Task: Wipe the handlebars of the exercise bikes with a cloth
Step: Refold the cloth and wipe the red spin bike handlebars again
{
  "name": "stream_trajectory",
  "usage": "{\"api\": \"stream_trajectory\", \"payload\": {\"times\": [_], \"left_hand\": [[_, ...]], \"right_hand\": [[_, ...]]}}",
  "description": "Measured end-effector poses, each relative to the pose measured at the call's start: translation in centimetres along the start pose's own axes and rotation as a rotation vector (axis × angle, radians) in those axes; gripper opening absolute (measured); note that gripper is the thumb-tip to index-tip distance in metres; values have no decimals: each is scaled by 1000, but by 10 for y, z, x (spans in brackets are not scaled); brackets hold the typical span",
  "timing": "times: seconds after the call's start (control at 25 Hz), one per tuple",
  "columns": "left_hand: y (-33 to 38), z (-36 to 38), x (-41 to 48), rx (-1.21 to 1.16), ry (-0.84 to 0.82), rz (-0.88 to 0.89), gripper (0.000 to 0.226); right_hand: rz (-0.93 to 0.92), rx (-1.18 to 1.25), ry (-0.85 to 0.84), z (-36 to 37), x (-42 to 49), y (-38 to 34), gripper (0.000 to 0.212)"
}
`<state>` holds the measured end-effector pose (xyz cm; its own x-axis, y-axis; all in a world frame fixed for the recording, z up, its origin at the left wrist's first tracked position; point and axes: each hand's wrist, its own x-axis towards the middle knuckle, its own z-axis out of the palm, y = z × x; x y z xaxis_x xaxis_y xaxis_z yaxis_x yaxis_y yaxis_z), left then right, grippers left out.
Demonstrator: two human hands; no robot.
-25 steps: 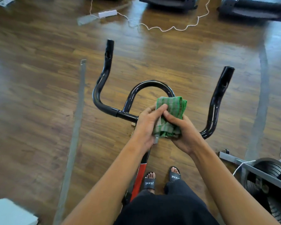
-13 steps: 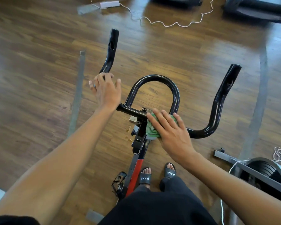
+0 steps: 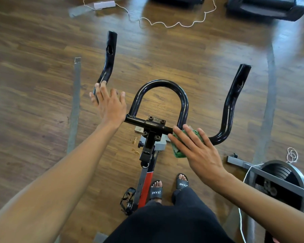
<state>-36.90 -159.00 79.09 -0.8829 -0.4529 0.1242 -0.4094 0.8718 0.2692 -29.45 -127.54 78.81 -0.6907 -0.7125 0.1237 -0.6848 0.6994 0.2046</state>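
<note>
One cloth (image 3: 178, 152), under fingers (image 3: 182, 137) of right hand (image 3: 200, 152)

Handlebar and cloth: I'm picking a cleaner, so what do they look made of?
Handlebar: probably painted or coated metal tube, glossy black, with bright reflections along its curves. Cloth: looks like soft woven fabric, matte green, bunched into folds under the right hand.

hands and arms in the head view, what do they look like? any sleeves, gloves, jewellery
The left hand and right hand are bare: no gloves, rings or bracelets show. The left forearm and right forearm are bare too, with no watch and no sleeve in view up to the frame edge. Fingernails look short.
</note>
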Motion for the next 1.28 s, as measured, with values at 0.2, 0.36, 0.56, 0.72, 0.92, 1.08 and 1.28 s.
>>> {"api": "stream_trajectory", "payload": {"times": [0.2,0.36,0.56,0.72,0.92,1.08,1.28], "left_hand": [[0,-1,-1,26,9,17,45],[-2,0,0,62,28,146,44],[2,2,0,3,38,128,43],[1,2,1,4,42,120,46],[0,3,1,2,31,110,50],[0,2,0,5,23,104,51],[0,1,0,17,17,96,54]], "right_hand": [[72,70,-42,-3,33,-29,70],[93,330,-46,-22,10,0,76],[978,1815,105,-88,7,-27,39],[1636,2494,10,-76,0,-56,31],[1840,2729,101,-62,46,-47,34],[1948,2803,223,-66,68,-40,20],[1975,2918,369,-69,65,-33,19]]}}
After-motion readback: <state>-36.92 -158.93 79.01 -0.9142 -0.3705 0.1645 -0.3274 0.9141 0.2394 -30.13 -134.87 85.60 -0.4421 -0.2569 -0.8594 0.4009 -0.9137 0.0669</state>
